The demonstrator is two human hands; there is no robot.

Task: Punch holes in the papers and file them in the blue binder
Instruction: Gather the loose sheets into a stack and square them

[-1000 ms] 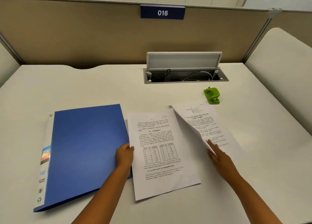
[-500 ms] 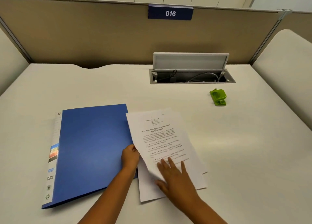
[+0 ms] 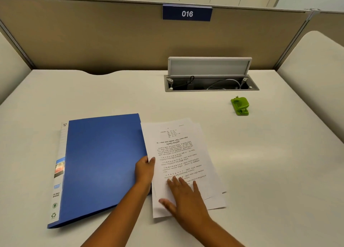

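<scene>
Both forearms bare, left hand (image 3: 144, 169) and right hand (image 3: 186, 196) (no sleeves visible).

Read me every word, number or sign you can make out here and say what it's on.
"016": blue plate on the partition.
"A/4": top of the blue binder spine label.
Recycling symbol: bottom of that spine.
Other spine print: too blurred.
Papers: printed text, too small and blurred.
Green hole punch: no readable text.
</scene>
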